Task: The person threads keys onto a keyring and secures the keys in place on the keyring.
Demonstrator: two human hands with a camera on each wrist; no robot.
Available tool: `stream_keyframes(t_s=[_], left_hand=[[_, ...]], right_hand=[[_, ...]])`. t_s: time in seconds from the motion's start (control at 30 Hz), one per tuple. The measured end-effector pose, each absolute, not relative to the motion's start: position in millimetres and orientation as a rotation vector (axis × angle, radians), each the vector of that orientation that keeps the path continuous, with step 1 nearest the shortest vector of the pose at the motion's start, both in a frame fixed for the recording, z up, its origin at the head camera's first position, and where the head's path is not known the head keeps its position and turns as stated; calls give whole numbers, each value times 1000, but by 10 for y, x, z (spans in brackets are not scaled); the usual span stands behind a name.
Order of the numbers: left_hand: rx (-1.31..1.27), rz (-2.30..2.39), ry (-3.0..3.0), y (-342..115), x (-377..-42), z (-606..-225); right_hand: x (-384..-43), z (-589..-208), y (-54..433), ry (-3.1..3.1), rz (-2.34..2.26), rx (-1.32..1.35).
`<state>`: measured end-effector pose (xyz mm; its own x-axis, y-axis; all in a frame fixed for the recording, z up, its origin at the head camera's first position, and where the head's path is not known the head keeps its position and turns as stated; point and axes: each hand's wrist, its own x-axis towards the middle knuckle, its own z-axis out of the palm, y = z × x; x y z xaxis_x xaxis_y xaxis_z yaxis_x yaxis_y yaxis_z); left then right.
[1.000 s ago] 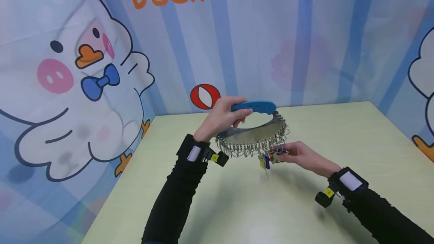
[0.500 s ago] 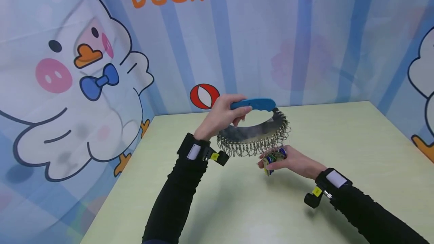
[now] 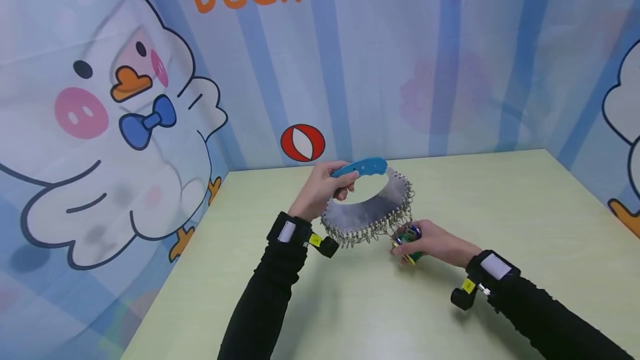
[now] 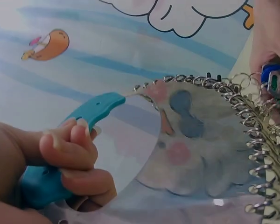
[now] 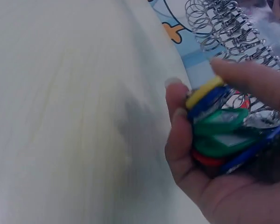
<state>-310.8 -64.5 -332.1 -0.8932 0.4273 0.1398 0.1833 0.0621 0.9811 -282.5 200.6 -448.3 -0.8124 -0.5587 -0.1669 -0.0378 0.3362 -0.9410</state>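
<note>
By its blue handle [image 3: 367, 166], my left hand [image 3: 320, 190] holds a crescent-shaped shiny metal plate [image 3: 362, 214] above the table, fingers curled round the grip. Small metal hooks and rings [image 4: 259, 140] line the plate's curved outer edge. Below its right end, my right hand [image 3: 437, 242] grips a bunch of coloured plastic key tags [image 5: 224, 128], with green, blue, yellow and red ones showing. Those tags sit close to the rings; whether they are attached to them is hard to tell.
A pale yellow-green table [image 3: 500, 204] lies beneath both hands. Behind it and at both sides hangs a blue-and-white cloth backdrop [image 3: 380, 54] printed with ducks. Black wrist straps with small cameras are on both sleeves.
The metal plate has come down and slightly left with my left hand. My right hand moved left and down from one second ago, and its fingers have gathered round the hanging tags.
</note>
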Motion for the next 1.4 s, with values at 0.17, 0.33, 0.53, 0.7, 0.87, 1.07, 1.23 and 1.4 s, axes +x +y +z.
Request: stream_keyframes(t_s=[0.17,0.33,0.53,0.7,0.87,1.07,1.23,1.4], left_hand=[[381,2022,2020,-701,-3203,-3519],[161,2101,1873,-770,-3301,-3781],[3,2141,1791,-843,-3383,-4041],[-49,2136,1793,-857,-3428,-4147],[-88,2139,1760,-867,-3485,-4255],[-144,2131,1727,-862,-3546,-4385],[-140,2136,1736,-859,-3581,-4468],[-178,2134,1725,-829,-3521,-4505]], right_hand=[[-2814,-4450,1949,2303,-1390,-481],[-2782,-4439,1857,2462,-1259,-461],[-2752,-4478,1826,2627,-1158,-495],[-2758,-4495,1836,2676,-1106,-543],[-2766,-4520,1834,2745,-1028,-599],[-2748,-4523,1815,2816,-946,-543],[-2722,-4484,1816,2916,-805,-495],[-2698,-4485,1839,2922,-780,-504]])
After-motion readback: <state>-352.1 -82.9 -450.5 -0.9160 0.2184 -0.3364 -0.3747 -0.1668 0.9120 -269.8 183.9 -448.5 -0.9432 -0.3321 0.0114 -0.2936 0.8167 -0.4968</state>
